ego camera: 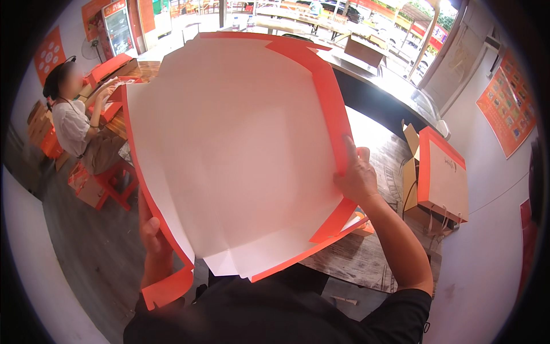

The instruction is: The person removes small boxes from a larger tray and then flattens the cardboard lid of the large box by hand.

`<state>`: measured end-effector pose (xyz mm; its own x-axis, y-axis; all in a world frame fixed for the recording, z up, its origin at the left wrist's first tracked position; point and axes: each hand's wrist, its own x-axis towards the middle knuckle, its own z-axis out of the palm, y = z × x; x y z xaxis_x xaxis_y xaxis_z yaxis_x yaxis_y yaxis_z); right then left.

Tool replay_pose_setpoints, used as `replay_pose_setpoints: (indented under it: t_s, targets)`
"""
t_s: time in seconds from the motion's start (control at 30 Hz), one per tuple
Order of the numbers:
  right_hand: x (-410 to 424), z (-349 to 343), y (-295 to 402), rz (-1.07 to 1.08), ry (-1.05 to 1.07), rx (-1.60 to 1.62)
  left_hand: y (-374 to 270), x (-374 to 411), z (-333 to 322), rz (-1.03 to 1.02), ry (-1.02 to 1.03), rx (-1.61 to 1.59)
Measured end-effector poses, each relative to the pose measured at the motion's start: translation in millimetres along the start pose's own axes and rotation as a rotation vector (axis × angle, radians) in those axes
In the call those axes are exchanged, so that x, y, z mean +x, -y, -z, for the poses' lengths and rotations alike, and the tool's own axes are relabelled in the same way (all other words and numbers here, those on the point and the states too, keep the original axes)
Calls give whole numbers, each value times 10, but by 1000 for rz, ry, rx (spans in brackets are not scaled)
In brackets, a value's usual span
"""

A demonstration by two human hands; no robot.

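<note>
A large, partly folded cardboard box (240, 142) is held up before my chest, its white inside facing me. Red-orange strips run along its bent-up edges. My left hand (154, 236) grips the left edge, with the thumb showing and most fingers hidden behind the card. On the right side my right hand (360, 176) pinches the red wall (331, 124), its index finger lying along it. A loose red flap (169, 288) with a notched end hangs at the lower left corner. Along the bottom, a white flap stands partly raised with creases at its corner.
A wooden table (356, 262) lies under the box. Carton and red gift bags (444, 176) with cord handles stand at its right, near the wall. To the left, another person (73, 120) sits on a red stool (118, 180) handling red boxes (111, 71). A counter (382, 94) runs ahead.
</note>
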<state>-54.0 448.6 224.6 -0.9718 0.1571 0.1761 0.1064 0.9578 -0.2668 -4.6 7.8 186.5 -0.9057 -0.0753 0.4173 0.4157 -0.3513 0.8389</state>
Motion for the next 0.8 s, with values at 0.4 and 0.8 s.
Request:
replay_pose_setpoints:
  t_s: [0.4,0.8]
  targets:
    - [145,203,-40,257,-37,374,-278,232,5,11,-113,45]
    - [141,391,-129,129,140,839,-129,374,662,274,61,-93]
